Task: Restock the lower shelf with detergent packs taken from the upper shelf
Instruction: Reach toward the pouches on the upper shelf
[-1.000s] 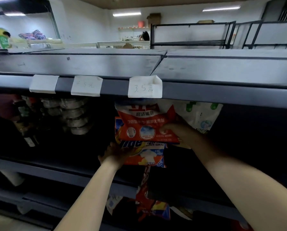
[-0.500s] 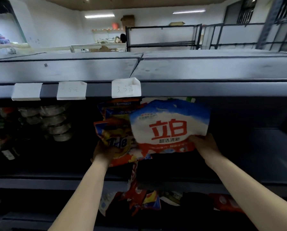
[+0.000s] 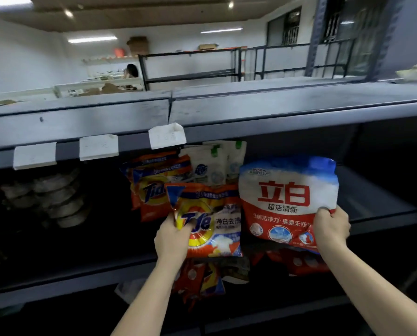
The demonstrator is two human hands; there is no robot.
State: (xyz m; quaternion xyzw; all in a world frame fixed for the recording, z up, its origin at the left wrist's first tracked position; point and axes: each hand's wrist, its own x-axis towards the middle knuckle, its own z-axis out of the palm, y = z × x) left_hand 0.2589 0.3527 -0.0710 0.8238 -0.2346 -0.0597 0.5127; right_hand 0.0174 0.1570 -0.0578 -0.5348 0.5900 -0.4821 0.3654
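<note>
On the upper shelf [image 3: 384,214], orange packs [image 3: 151,187], perhaps 3 white [image 3: 212,166].

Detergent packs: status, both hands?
Left hand grips Tide pack. Right hand grips white-and-red pack. Both held in front of upper shelf. Nothing blocking.

White walls [image 3: 28,59], ceiling strip lights [image 3: 92,40], barred windows [image 3: 291,30], black racks [image 3: 190,66].

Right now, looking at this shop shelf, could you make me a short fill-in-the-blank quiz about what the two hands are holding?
1. The left hand grips the orange plastic Tide detergent pack by its ____ edge.
2. The right hand holds a red, white and ____ detergent bag.
3. ____ white paper price tags hang on the dark metal shelf edge.

Answers: left; blue; three
</note>
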